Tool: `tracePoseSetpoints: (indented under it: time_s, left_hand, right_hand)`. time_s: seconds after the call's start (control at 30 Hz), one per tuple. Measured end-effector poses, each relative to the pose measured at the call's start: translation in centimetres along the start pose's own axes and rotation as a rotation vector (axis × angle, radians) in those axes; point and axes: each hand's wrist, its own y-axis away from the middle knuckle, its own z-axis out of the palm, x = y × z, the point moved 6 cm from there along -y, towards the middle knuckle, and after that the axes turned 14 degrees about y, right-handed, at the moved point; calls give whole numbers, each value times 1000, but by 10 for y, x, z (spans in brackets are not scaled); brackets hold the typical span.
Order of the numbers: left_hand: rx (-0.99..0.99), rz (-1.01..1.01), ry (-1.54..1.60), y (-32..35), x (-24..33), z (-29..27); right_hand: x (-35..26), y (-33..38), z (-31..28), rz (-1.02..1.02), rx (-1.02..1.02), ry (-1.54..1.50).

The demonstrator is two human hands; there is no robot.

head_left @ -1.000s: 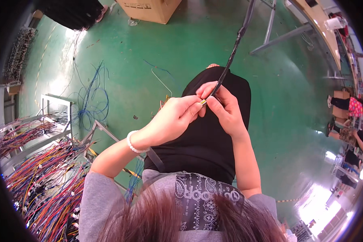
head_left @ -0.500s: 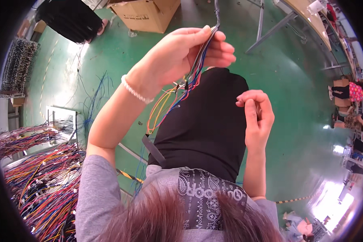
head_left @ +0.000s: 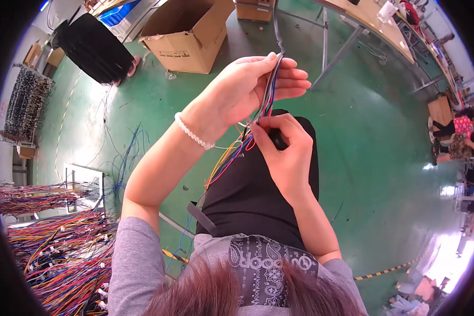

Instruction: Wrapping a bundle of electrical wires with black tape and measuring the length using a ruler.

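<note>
The right hand (head_left: 294,160) has changed most: half a second ago it hung apart from the wires (head_left: 265,105), over the right of the lap; now its thumb and forefinger pinch at them, just below the left hand (head_left: 247,84). How many strands it has caught, I cannot tell — its own fingertips cover the spot. The left hand matches the last frame: the wires lie across it between thumb and fingers, lightly held, with the fingers stretched out. A second ago both hands met at the end of the black cable (head_left: 277,23).

The cable now rises away above the left grip; below it the wires fan past the right fingertips, and the coloured ends hang to the left over the black trousers (head_left: 247,205). A bracelet (head_left: 192,133) circles the left wrist, a pale strand passing near it.

Up and left of the grip stands an open carton (head_left: 179,52), with a person in black (head_left: 97,50) farther left; up and right, a table (head_left: 374,26). Left of both hands, loose blue wires (head_left: 126,158) trail on the floor — and beyond, lower left, lie heaped harnesses (head_left: 63,247).
</note>
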Motion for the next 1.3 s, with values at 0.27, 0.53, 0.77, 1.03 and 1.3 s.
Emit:
tracePoseSetpoints:
  time_s: [0.27,0.53,0.77,1.03,1.3]
  left_hand:
    - [-33,-83,-62,2,-1,-1]
    - [-91,-231,62,5,-13,0]
    - [57,-210,95,-2,-32,0]
    - [143,-96,4,-4,-45,14]
    - [149,-63,56,-2,-46,3]
  right_hand:
    - [16,3,-33,304,-176,-577]
    - [29,-1,-89,218,112,-287]
    - [-15,38,-63,-55,231,186]
    - [23,34,-17,234,190,174]
    - [38,34,-17,341,152,-190]
